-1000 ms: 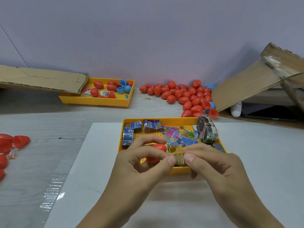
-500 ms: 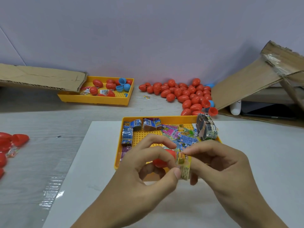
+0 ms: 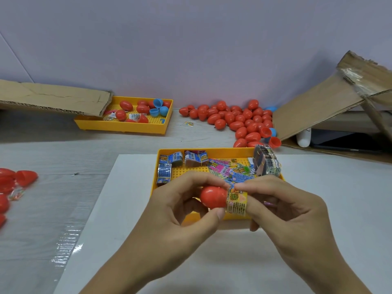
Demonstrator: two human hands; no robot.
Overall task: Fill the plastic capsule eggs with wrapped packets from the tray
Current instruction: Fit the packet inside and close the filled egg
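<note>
A glossy red egg half [image 3: 212, 197] is showing in the left hand's [image 3: 180, 211] grip; touching it, the right hand [image 3: 284, 206] is pinching a yellow packet [image 3: 237, 201] carrying green, orange and black print.

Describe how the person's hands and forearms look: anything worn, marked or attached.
Both the left hand and the right hand are bare: no gloves, rings, watch or bands show. The forearms are bare too, with no sleeve in view down to the bottom edge. Fingernails are short and unpainted. No markings or cables are visible.
</note>
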